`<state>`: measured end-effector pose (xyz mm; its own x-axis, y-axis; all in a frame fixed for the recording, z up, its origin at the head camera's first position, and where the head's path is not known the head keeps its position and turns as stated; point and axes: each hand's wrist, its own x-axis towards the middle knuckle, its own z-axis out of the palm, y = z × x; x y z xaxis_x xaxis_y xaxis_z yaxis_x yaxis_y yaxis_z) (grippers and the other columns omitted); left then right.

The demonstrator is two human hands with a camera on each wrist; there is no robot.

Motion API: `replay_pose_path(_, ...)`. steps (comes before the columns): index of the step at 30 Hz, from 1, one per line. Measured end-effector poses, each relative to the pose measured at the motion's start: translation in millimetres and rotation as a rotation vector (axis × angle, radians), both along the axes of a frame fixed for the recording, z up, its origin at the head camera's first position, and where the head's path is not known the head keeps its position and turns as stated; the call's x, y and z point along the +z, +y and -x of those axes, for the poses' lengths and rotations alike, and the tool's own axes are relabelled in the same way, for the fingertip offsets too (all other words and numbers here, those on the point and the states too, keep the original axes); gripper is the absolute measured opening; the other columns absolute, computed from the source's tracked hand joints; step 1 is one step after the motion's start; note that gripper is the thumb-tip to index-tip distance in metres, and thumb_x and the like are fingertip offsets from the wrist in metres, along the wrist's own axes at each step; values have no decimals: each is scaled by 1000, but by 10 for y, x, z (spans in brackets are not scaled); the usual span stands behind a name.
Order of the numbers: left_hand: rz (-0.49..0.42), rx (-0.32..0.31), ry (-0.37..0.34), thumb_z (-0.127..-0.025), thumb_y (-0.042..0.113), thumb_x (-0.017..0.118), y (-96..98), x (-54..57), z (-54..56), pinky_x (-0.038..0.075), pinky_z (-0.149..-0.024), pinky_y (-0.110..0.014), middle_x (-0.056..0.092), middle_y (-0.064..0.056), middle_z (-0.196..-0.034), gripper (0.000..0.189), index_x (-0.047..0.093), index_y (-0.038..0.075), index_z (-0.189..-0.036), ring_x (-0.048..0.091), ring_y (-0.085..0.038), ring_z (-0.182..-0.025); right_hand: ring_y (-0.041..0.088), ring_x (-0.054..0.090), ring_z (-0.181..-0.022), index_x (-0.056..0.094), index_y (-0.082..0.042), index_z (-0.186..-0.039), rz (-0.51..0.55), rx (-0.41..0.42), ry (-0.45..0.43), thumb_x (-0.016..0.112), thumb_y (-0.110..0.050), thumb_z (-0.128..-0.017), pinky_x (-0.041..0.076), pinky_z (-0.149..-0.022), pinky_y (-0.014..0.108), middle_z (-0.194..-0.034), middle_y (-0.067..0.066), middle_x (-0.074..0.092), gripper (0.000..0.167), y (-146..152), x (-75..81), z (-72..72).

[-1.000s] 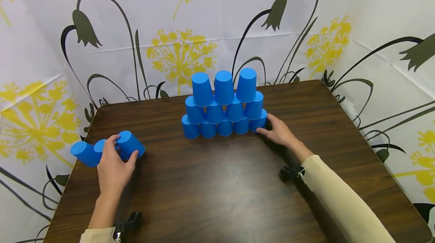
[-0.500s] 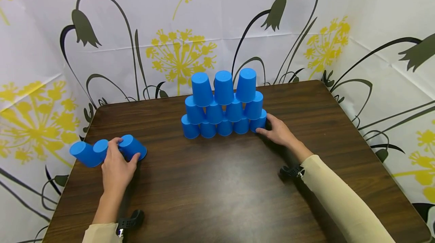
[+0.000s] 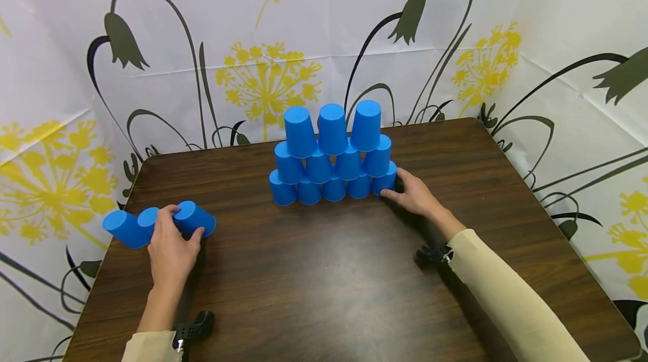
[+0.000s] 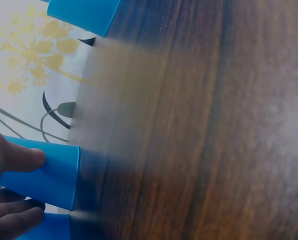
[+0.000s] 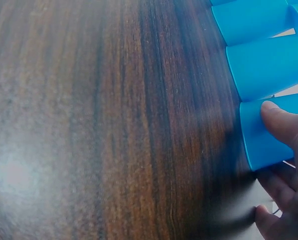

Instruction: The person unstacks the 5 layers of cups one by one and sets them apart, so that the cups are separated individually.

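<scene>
Head: left hand grips cup beside other two cups, table's left; right hand holds end cup, stack's bottom row. Left wrist: fingers between cups; careless lift could knock next cup. Right wrist: thumb on end cup; sideways nudge could topple upper rows.

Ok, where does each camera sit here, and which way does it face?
Head: worn on head, facing forward and down at table and cup stack; left hand, right hand, sleeves show.
Left wrist: on that wrist, facing the held cup; left thumb, fingers show.
Right wrist: likewise, facing the stack's end cup; right thumb, fingers show.
Shared: head and right wrist both show the right thumb on the end cup.
</scene>
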<state>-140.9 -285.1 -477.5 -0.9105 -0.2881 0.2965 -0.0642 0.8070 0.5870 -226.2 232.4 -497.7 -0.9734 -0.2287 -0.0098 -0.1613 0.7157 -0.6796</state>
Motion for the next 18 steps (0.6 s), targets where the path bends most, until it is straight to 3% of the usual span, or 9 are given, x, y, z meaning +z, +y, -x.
replay_pose_path(12, -4, 18, 12, -84, 8, 77, 40, 99, -63, 43, -93, -67, 48, -27, -136, 69, 39, 4, -141, 54, -51, -114, 41, 45, -131, 38, -5, -146, 5, 0, -5, 70, -34, -92, 35, -106, 61, -143, 20, 48, 70, -4, 21, -11)
replay_pose_path(18, 40, 15, 89, -83, 12, 78, 68, 304, -69, 46, -89, -66, 51, -25, -135, 69, 41, 4, -141, 56, -49, -113, 41, 45, -131, 38, -6, -146, 3, 0, -3, 69, -37, -92, 35, -106, 61, -143, 20, 48, 70, 9, 0, 1)
